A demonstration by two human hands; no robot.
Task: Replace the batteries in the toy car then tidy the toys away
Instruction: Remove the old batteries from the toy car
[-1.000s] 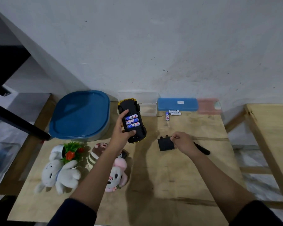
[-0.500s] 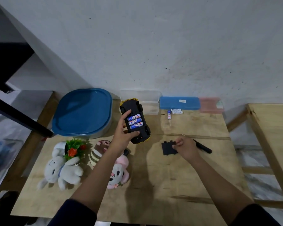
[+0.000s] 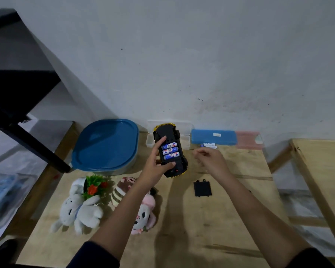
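The left hand (image 3: 157, 161) grips the toy car (image 3: 167, 132) belly-up above the desk (image 3: 201, 229), three batteries (image 3: 170, 150) seated. The right hand (image 3: 211, 161) hovers beside it, fingers loosely curled, empty. The cover (image 3: 202, 188) lies off and the plush toys (image 3: 81, 207) are untidied.

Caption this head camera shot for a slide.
Left hand holds the upturned toy car, batteries exposed; right hand hovers nearby, cover on table.

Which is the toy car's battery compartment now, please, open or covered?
Open: three batteries show in the upturned toy car; the black cover lies apart on the table.
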